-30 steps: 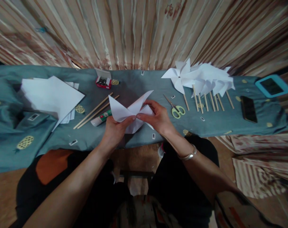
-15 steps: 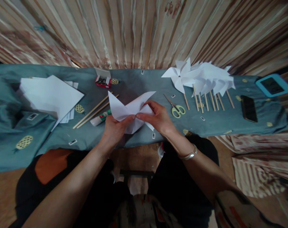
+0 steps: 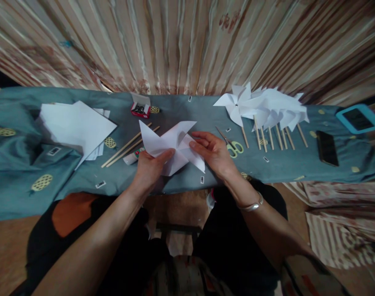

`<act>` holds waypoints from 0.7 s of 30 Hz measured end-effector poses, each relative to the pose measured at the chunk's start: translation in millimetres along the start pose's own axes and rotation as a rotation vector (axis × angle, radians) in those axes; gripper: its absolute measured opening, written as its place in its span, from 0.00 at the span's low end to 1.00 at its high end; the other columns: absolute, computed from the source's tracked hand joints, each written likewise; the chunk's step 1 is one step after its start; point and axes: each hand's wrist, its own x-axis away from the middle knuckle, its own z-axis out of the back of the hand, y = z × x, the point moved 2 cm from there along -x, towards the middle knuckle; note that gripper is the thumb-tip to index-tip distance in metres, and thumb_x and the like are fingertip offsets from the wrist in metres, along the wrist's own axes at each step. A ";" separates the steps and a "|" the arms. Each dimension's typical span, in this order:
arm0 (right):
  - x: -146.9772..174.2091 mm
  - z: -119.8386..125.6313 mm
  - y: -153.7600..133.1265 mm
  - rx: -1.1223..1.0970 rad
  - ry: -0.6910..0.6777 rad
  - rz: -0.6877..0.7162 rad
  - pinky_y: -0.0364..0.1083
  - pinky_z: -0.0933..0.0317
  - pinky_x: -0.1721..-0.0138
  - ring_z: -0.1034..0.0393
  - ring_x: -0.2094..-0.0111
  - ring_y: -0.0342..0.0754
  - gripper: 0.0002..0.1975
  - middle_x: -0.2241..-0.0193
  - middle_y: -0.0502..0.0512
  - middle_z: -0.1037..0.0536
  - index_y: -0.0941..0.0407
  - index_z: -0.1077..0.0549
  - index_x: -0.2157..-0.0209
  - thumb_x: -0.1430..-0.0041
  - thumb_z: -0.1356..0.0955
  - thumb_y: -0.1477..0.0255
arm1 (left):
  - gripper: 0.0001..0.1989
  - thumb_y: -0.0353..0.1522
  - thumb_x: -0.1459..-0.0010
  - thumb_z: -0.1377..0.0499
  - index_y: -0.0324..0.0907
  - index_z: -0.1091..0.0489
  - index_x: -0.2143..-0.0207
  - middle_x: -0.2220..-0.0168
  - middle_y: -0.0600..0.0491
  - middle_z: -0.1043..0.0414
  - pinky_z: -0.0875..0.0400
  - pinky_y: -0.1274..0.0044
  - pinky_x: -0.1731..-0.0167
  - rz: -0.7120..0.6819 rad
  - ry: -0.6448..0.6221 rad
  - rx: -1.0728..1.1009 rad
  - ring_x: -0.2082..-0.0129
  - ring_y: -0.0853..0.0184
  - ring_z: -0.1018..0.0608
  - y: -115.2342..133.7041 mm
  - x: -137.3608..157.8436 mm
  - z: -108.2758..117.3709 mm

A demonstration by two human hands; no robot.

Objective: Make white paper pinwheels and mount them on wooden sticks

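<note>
A white paper pinwheel (image 3: 173,137) with folded blades is held above the front part of the table, and no stick shows on it. My left hand (image 3: 152,166) grips it from the lower left, thumb pressed near its centre, other fingers hidden underneath. At its right blade, my right hand (image 3: 213,154) has the thumb on the paper and the fingers curved close by. Behind my left hand lie a glue stick (image 3: 133,157) and two wooden sticks (image 3: 128,146). Scissors (image 3: 235,149) with green handles rest to the right of my right hand.
White paper sheets (image 3: 73,123) are piled at left. A small red box (image 3: 140,110) of metal pieces stands open at the back. Several finished pinwheels (image 3: 267,107) on sticks lie at right, beside a phone (image 3: 327,148) and a blue-framed device (image 3: 360,118). Curtains (image 3: 175,49) hang behind the table.
My right hand has shifted right from the pinwheel's centre to its right blade, and that blade now spreads more into view. My left thumb stays near the centre. The view has shifted slightly.
</note>
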 end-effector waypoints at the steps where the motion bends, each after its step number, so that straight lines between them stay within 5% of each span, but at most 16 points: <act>1: -0.5 1.8 0.3 0.007 0.019 0.006 0.49 0.27 0.61 0.23 0.63 0.49 0.26 0.63 0.52 0.18 0.52 0.28 0.56 0.53 0.25 0.54 | 0.13 0.35 0.63 0.29 0.40 0.22 0.72 0.69 0.49 0.19 0.24 0.71 0.67 0.003 0.009 0.009 0.69 0.60 0.20 -0.1 -0.3 0.6; 14: -7.4 19.6 -5.5 0.007 0.130 0.121 0.53 0.30 0.51 0.22 0.60 0.49 0.21 0.63 0.53 0.18 0.51 0.26 0.57 0.50 0.25 0.57 | 0.15 0.34 0.63 0.27 0.40 0.22 0.71 0.68 0.50 0.19 0.24 0.74 0.66 -0.066 0.086 0.056 0.68 0.64 0.19 15.7 -10.4 18.6; 21: -9.1 23.0 -5.8 0.010 0.114 0.103 0.52 0.30 0.52 0.22 0.59 0.49 0.24 0.62 0.54 0.19 0.51 0.27 0.56 0.51 0.25 0.54 | 0.10 0.27 0.63 0.27 0.40 0.23 0.74 0.69 0.55 0.19 0.24 0.77 0.58 -0.172 0.208 0.195 0.66 0.68 0.20 47.7 -11.2 29.5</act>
